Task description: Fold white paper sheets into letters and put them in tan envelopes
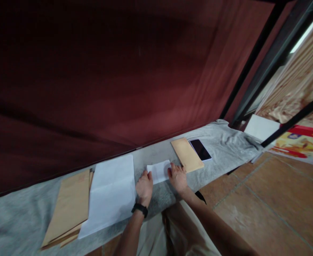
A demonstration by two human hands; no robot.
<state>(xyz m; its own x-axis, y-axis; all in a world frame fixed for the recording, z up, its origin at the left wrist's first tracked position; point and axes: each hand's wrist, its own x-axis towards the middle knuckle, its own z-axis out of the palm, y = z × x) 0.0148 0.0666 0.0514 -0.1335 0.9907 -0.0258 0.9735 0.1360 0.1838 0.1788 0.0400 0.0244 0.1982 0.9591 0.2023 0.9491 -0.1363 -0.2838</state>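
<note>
A folded sheet of white paper (158, 171) lies on the grey cloth between my hands. My left hand (145, 186), with a dark band on the wrist, has its curled fingers and thumb at the paper's left end. At the right end, my right hand (178, 178) grips the paper in the same way, its fingertips close to the lower corner of a brown envelope (187, 154). To the left of my left hand lies a stack of larger white sheets (112, 192), creased across the middle.
Several brown envelopes (71, 202) are piled at the left, partly under the white sheets. A dark-screened phone (200, 149) rests right of the single envelope. The grey cloth (222, 142) covers a narrow bench against a dark red curtain (145, 78). Black metal bars (252, 60) stand at the right.
</note>
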